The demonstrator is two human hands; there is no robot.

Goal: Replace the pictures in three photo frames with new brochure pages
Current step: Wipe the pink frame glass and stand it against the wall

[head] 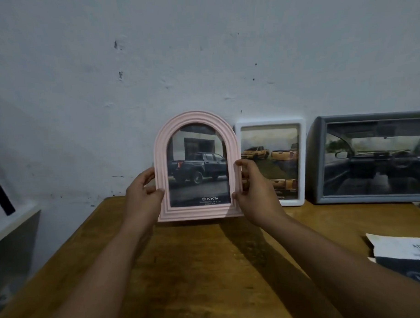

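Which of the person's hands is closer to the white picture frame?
Right. The right hand grips the pink frame's right edge, directly in front of the white frame. The left hand holds the far edge.

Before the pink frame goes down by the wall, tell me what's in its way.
Nothing visible: left hand and right hand hold the pink frame upright over bare table, left of the white frame.

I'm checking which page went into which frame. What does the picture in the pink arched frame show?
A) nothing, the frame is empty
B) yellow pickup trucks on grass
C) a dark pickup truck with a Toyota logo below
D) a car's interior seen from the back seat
C: the pink arched frame, held by the left hand and right hand, shows a dark pickup above a Toyota logo.
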